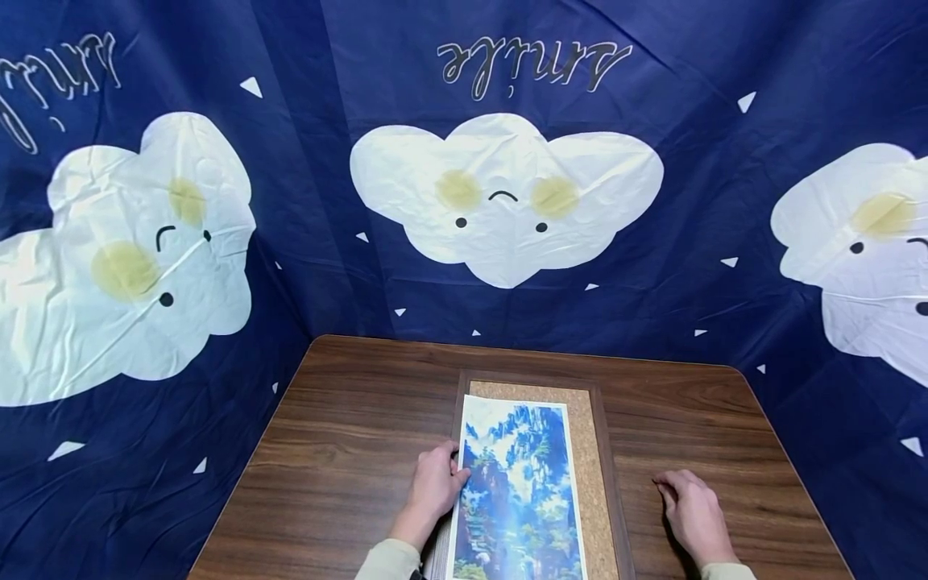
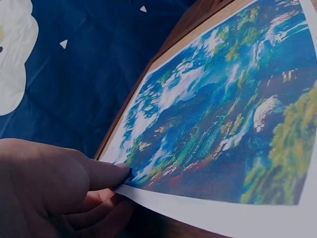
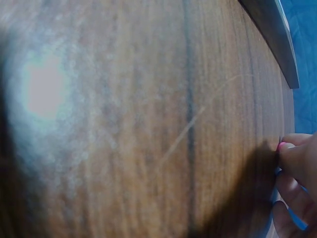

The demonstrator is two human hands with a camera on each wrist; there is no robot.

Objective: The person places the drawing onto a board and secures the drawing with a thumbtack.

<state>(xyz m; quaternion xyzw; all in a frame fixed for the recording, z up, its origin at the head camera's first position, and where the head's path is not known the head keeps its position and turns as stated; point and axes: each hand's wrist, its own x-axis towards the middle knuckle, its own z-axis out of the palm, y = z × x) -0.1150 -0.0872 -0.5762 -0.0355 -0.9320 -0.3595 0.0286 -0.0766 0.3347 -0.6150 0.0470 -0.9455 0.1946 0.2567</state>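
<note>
A printed landscape picture (image 1: 515, 483) with blue mountains and a white border lies over a cork board (image 1: 594, 475) with a brown frame. It covers the board's left and middle, leaving a strip of cork bare at the right and top. At the picture's left edge, my left hand (image 1: 432, 487) pinches the paper, thumb on top and fingers beneath; the left wrist view shows the paper edge lifted there. To the right of the board, my right hand (image 1: 692, 511) is low over the table. Its thumb and index finger pinch a small pink push pin (image 3: 282, 146), mostly hidden by the fingertips.
The brown wooden table (image 1: 348, 427) extends on both sides of the board. A dark blue curtain (image 1: 304, 161) with white clouds hangs close behind and at both sides. In the right wrist view, the board's frame (image 3: 277, 39) stands above the table surface.
</note>
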